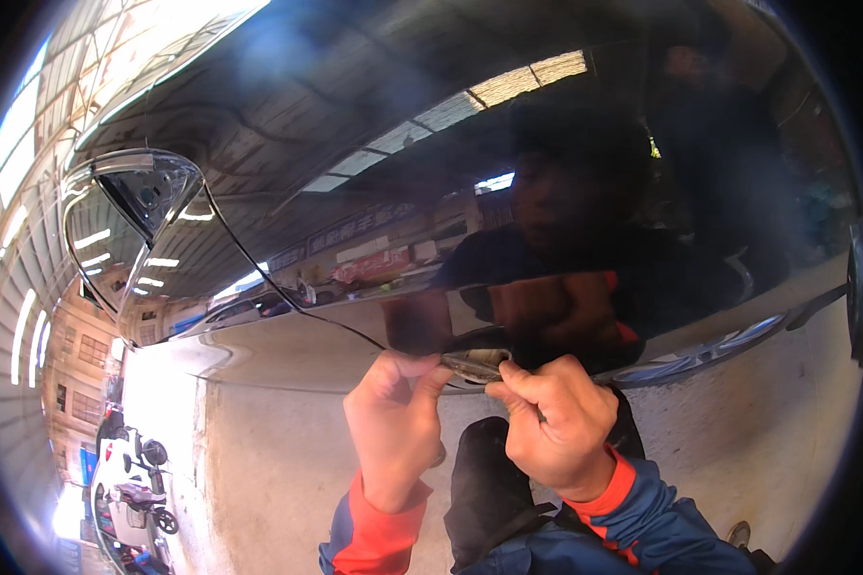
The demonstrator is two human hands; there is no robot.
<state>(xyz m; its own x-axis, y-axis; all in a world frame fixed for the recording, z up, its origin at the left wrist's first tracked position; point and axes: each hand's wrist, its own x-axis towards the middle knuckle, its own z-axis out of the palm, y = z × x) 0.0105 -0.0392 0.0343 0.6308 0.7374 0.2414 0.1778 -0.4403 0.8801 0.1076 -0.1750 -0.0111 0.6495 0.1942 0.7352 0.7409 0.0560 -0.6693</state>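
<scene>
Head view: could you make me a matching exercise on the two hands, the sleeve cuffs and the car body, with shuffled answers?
Column one:
1. Left hand
2. Right hand
3. Sleeve cuffs
4. Car body

Column two:
A. Orange-red
B. Fingers at the right end of the thin piece
C. Dark, glossy, full of reflections
D. Fingers at the thin piece's left end

Pairs: 1-D, 2-B, 3-A, 4-C.

The glossy curved car body (393,220) is black, the small thin held piece (471,367) mottled grey-brown. Navy fabric sleeves (657,513) have orange-red cuffs (386,527); cloth trousers (487,479) are black, the concrete floor (273,465) beige.
</scene>
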